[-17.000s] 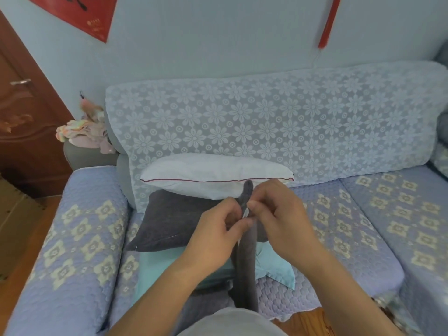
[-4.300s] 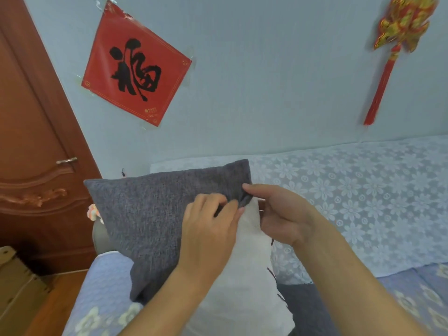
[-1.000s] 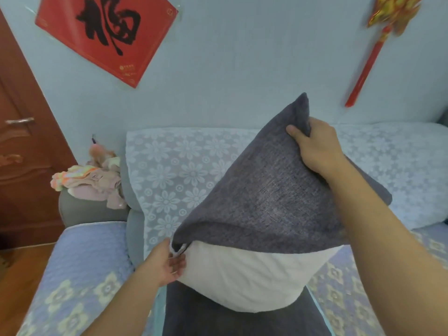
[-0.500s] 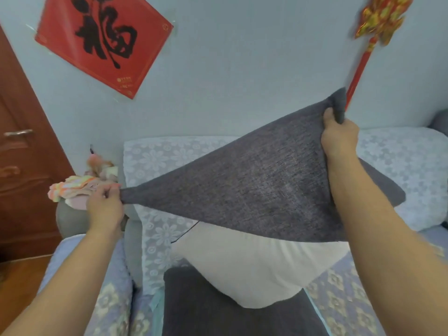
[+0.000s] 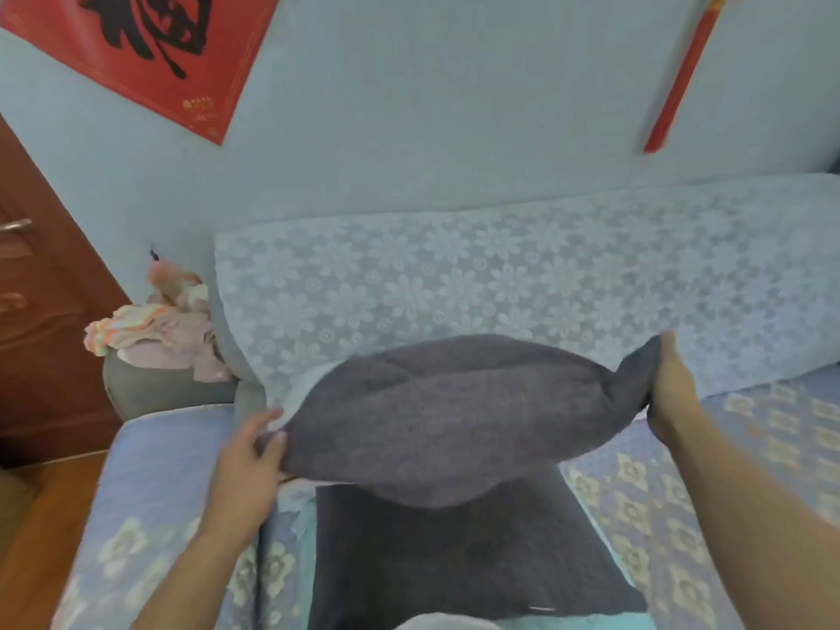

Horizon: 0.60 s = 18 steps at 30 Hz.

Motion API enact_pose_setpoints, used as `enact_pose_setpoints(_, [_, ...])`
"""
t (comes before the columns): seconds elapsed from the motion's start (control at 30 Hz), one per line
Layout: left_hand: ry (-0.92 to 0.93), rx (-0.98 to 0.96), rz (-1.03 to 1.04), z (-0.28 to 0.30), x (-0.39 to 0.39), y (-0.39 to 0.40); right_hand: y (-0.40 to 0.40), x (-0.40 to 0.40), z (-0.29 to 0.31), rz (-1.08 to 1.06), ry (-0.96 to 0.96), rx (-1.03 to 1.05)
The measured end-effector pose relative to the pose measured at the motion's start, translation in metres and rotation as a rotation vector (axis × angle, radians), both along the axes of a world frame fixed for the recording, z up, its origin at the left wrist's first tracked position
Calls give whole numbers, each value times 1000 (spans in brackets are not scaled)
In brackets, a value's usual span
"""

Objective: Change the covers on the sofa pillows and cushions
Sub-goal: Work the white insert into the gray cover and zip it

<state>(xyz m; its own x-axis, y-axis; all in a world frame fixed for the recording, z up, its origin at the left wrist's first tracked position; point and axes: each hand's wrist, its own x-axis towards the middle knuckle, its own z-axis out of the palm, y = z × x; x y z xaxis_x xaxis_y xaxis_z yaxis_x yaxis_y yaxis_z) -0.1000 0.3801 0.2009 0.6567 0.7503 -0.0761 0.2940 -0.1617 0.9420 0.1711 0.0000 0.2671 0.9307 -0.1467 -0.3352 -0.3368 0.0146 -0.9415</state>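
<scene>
A pillow in a dark grey cover hangs just above the sofa seat, held by two opposite corners. My left hand grips its left corner, thumb on top. My right hand grips the bunched right corner. A sliver of the white inner pillow peeks out behind the left end. Beneath it lies a second dark grey cover flat on the seat, with pale teal fabric under its edges.
The sofa back wears a white lace flower throw. Quilted blue seat covers lie left and right. A heap of pink clothes sits on the left armrest. A brown wooden door stands at far left.
The grey cover has come down from in front of the wall to just over the seat. The white pillow, exposed below it before, is now almost wholly inside it.
</scene>
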Motion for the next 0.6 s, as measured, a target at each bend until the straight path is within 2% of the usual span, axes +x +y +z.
enact_pose_setpoints(0.07, [354,-133,-198,-87,-36,-21,-20,-11,-84,159,285,-445])
enact_pose_setpoints(0.13, [617,-115,-375,-152,-65,-29,-21,-32,-142,418,473,-808])
enact_pose_setpoints(0.17, [678,-109,-408,-176,-72,-28,-14,-44,-161,496,499,-927])
enact_pose_setpoints(0.2, [687,-119,-456,-172,-73,-34,-6,-51,-174,545,493,-1001])
enact_pose_setpoints(0.3, [702,-110,-487,-126,-59,-36,16,-73,-181,591,475,-1107])
enact_pose_setpoints(0.43, [571,-147,-289,-91,-14,-10,19,-79,-183,656,474,-1141])
enact_pose_setpoints(0.5, [523,-180,-271,-83,17,-15,17,-81,-180,665,502,-1152])
enact_pose_setpoints(0.6, [578,-38,-251,-81,58,-41,24,-82,-166,647,489,-1154])
